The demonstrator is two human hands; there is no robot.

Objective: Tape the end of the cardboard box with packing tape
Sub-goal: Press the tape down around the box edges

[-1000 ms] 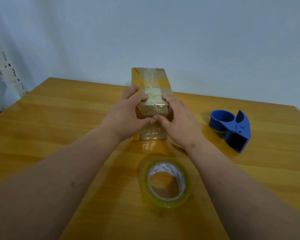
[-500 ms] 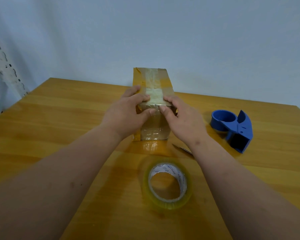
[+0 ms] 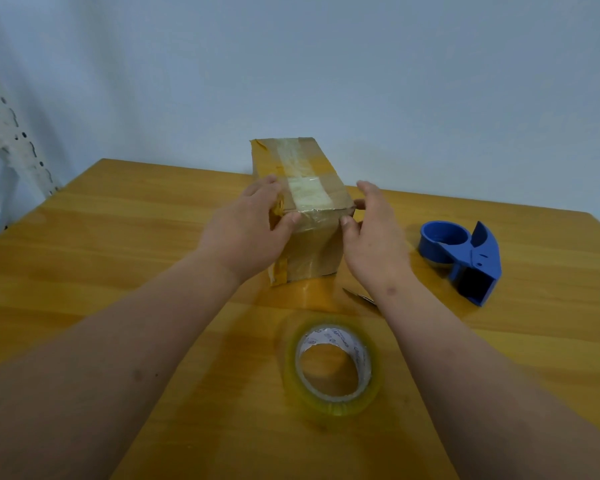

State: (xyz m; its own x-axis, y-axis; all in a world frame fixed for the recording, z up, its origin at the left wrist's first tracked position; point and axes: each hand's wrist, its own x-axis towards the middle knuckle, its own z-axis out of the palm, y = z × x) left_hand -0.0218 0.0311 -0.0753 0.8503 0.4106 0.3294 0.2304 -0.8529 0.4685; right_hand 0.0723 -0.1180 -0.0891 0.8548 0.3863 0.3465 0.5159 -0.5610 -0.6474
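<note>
A small cardboard box point(image 3: 328, 176) lies lengthwise on the wooden table point(image 3: 118, 258), with its near end facing me. Clear packing tape runs along its top and down over the shiny near end point(image 3: 314, 251). My left hand point(image 3: 246, 230) clasps the box's near left corner, fingers on top and thumb on the end face. My right hand point(image 3: 374, 237) stands beside the near right corner with fingers spread. Only its thumb and a fingertip touch the box's edge. A roll of clear packing tape point(image 3: 362, 358) lies flat in front of the box, between my forearms.
An empty blue tape dispenser point(image 3: 465, 254) sits to the right of the box. A thin metal blade tip point(image 3: 359, 295) pokes out from under my right wrist. A white perforated rack point(image 3: 11, 136) stands beyond the table's left edge. A pale wall is behind.
Both hands slid outward from the middle of the near end to its two corners. The right hand opened and drew a little off the box.
</note>
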